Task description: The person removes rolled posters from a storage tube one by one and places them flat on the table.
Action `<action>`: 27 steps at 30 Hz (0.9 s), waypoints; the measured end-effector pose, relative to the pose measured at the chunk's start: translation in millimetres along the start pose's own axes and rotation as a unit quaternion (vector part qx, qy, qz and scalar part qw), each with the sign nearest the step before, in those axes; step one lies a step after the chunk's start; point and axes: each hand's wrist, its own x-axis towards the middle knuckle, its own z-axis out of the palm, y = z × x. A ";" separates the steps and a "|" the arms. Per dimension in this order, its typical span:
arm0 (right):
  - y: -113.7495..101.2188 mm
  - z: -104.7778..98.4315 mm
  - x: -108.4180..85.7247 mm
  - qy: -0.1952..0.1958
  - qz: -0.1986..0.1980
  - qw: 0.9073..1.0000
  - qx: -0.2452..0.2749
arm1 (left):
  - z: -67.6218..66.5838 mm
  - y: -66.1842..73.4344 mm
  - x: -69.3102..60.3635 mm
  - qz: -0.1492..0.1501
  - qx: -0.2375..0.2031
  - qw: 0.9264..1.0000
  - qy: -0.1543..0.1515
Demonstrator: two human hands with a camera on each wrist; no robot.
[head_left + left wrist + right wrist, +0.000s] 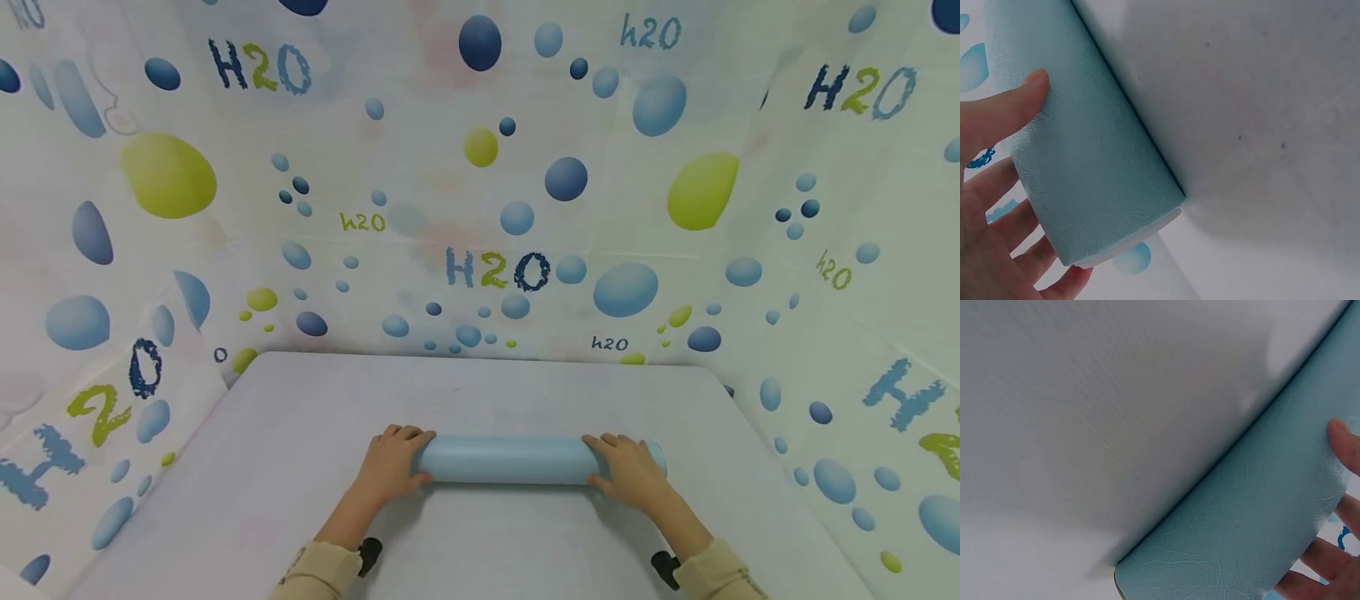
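A light blue roll with a finely wrinkled, leather-like surface lies crosswise on the white table; it looks like a rolled-up mat. My left hand grips it at its left end. Seen from the left wrist, the thumb presses the near side while the other fingers reach round behind, close to a pale end edge. Toward the right end, my right hand holds the roll the same way, and a short stretch of it sticks out past that hand. In the right wrist view the right thumb lies on the blue surface.
The white table top spreads out around the roll. Behind it and at both sides hang white sheets printed with blue and green drops and H2O lettering. A small black piece shows at each sleeve cuff.
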 end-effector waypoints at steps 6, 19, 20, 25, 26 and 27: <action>-0.2 -0.8 -3.2 -0.006 0.005 1.000 0.007 | -0.8 3.3 -3.0 -0.006 -0.011 1.000 -0.002; -2.1 -1.4 -10.4 0.018 0.000 1.000 0.005 | -6.2 14.8 -6.3 -0.028 -0.032 0.999 0.009; -2.1 -1.3 -10.4 0.019 0.002 1.000 0.007 | -7.2 16.1 -6.4 -0.031 -0.033 0.999 0.008; -3.4 0.1 -12.2 0.022 0.013 1.000 0.007 | -12.2 20.8 -8.4 -0.044 -0.047 0.998 -0.004; -4.0 0.3 -12.8 0.023 0.016 1.000 0.007 | -11.8 20.9 -8.8 -0.046 -0.048 0.998 -0.005; -4.5 0.4 -13.6 0.025 0.017 1.000 0.005 | -11.8 21.3 -9.5 -0.047 -0.050 0.998 -0.006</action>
